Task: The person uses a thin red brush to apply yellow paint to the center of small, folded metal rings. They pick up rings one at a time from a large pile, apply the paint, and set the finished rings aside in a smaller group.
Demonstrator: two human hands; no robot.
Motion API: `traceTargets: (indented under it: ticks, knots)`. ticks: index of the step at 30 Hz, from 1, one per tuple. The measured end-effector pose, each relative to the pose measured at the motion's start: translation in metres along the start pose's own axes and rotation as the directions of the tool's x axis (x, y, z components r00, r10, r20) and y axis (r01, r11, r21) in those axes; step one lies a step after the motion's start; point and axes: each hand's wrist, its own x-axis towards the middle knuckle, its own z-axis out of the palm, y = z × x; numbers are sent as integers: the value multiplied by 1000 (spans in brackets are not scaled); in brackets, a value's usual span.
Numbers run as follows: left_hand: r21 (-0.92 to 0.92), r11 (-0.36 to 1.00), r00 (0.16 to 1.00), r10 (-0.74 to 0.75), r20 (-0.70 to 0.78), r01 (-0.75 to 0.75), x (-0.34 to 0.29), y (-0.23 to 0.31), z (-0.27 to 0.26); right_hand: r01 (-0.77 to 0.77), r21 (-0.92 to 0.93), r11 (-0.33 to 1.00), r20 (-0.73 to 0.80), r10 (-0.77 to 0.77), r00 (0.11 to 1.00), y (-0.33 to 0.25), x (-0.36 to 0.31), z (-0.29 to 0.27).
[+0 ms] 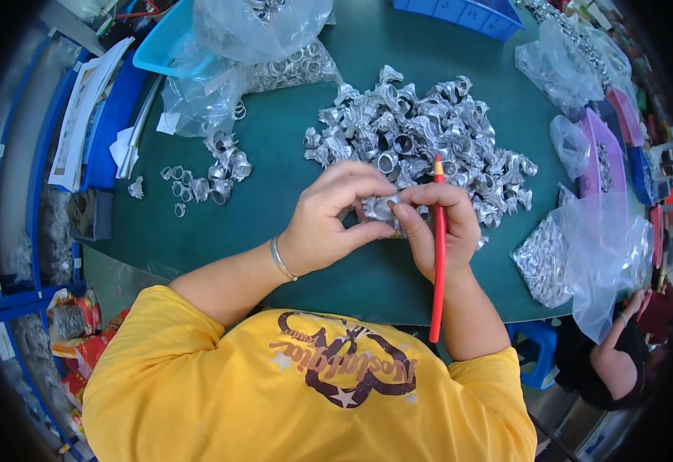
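Close in front of me, both hands meet over the dark green table. My left hand pinches a silver metal ring with a rough, sculpted top; fingers partly cover it. My right hand is closed, its thumb and forefinger touching the same ring. Through its fingers runs a long red stick-shaped tool with a yellow band near its upper end; I cannot make out its exact kind. Just beyond my hands lies a big pile of similar chunky silver rings.
Left of the pile are a cluster of rings and several thin rings. Bagged rings lie beside a light-blue basket. A blue crate stands far back. Plastic bags and a purple tray line the right edge.
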Motion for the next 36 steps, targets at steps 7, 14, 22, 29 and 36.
traceTargets:
  ticks: [7,14,22,29,36]
  knots:
    - [-80,991,995,-102,19,103,-5,-15,0,77,-203,976,20,-74,997,-7,11,-15]
    - [-31,994,994,-99,47,100,-4,-8,-1,1,135,991,-4,-1,1000,-11,4,-11]
    - [117,993,993,-30,110,17,0,-2,-5,5,12,1000,44,-6,999,-7,1,-10]
    - [-75,992,990,-98,103,106,-4,-3,-2,-79,46,996,-15,79,997,-14,6,-9]
    - [-422,810,910,-397,119,408,0,0,-9,16,-21,1000,240,-10,971,-6,8,-6]
